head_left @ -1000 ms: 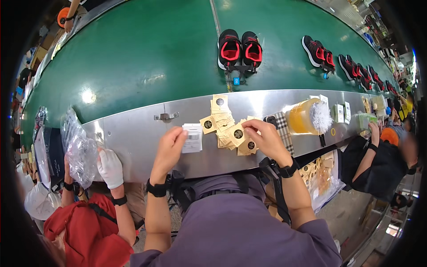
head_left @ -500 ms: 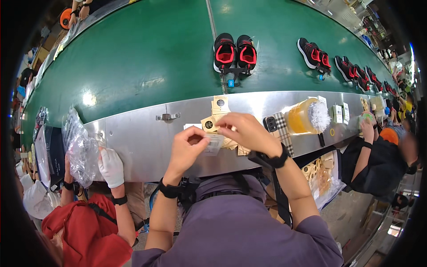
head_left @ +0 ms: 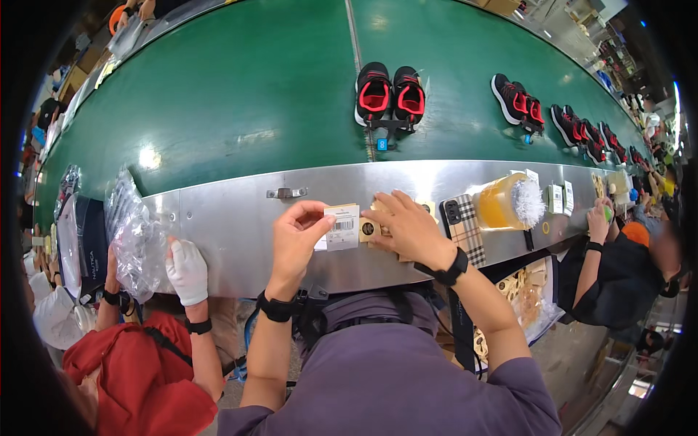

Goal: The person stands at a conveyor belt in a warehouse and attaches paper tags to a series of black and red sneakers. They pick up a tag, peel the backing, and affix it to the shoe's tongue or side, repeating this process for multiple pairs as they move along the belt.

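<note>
White label [head_left: 340,227] pinched in my left hand [head_left: 299,236] grip; right hand [head_left: 407,227] flat, open, pinning tan tags [head_left: 368,230] to tabletop [head_left: 240,225] so they don't slide.

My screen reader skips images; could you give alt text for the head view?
A person's left hand pinches a white barcode label while the right hand rests on tan paper tags, on a steel ledge beside a green conveyor carrying black-and-red shoes.
</note>
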Available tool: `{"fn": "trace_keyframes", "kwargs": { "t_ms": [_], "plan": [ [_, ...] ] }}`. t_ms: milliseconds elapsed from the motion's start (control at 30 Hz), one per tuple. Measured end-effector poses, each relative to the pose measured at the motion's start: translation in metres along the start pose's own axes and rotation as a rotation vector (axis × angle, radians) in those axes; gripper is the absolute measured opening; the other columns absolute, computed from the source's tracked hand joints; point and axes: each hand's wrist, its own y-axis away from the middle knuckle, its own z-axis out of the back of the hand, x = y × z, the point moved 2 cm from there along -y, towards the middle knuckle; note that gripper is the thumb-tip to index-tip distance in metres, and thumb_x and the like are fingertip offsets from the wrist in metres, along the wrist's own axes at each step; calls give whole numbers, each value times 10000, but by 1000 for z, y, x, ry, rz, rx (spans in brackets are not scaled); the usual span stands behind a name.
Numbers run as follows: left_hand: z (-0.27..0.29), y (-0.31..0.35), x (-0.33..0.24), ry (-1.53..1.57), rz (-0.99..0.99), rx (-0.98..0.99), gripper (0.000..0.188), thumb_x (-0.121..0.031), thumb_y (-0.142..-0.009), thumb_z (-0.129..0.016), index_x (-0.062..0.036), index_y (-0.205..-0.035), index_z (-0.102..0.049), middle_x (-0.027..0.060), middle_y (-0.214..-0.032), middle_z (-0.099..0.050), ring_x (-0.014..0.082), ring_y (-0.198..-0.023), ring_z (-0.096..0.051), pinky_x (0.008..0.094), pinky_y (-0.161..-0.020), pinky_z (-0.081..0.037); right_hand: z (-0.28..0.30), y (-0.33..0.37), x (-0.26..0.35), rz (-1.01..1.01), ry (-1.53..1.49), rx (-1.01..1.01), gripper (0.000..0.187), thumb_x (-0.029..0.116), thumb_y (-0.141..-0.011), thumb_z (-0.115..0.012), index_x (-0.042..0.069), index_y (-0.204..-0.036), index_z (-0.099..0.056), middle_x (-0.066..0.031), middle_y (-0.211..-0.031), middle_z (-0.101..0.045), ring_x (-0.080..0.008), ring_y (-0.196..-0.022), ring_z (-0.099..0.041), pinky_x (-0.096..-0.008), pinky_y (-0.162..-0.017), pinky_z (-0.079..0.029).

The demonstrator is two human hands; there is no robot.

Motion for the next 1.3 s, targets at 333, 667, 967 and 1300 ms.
{"fn": "trace_keyframes", "kwargs": {
  "t_ms": [333, 667, 967, 1300],
  "plan": [
    [1, -7, 12, 35, 17, -4, 151, 24, -799, -648, 4, -939, -597, 35, -865, -601, 85, -787, -560, 215, -736, -453, -8, 16, 6, -50, 59, -177, 595, 376, -730, -705, 135, -1237, -508, -91, -1318, -452, -306, -1216, -414, -486, -967, -366],
    [-3, -8, 17, -24, 58, 1, 136, 9, -793, -652, 0, -918, -598, 38, -859, -612, 81, -785, -557, 210, -723, -438, 93, 76, -44, -214, -47, -755, 63, 66, -758, -659, 40, -812, -640, -93, -838, -635, -265, -733, -596, -346, -659, -475],
    [-24, -5, 9, -17, 63, 69, 137, 5, -795, -654, 2, -920, -595, 29, -835, -607, 76, -760, -554, 206, -701, -437, 140, 134, -77, -385, 139, -711, 121, 15, -733, -663, 47, -849, -662, -67, -799, -588, -242, -773, -570, -331, -672, -449],
    [-29, -1, 7, -12, 63, 74, 140, 4, -798, -655, -1, -923, -591, 29, -856, -603, 77, -765, -554, 210, -717, -440, 148, 149, -81, -501, -189, -1086, 118, 30, -767, -684, 43, -883, -702, -28, -875, -655, -112, -722, -583, -208, -585, -409]
  ]
}}
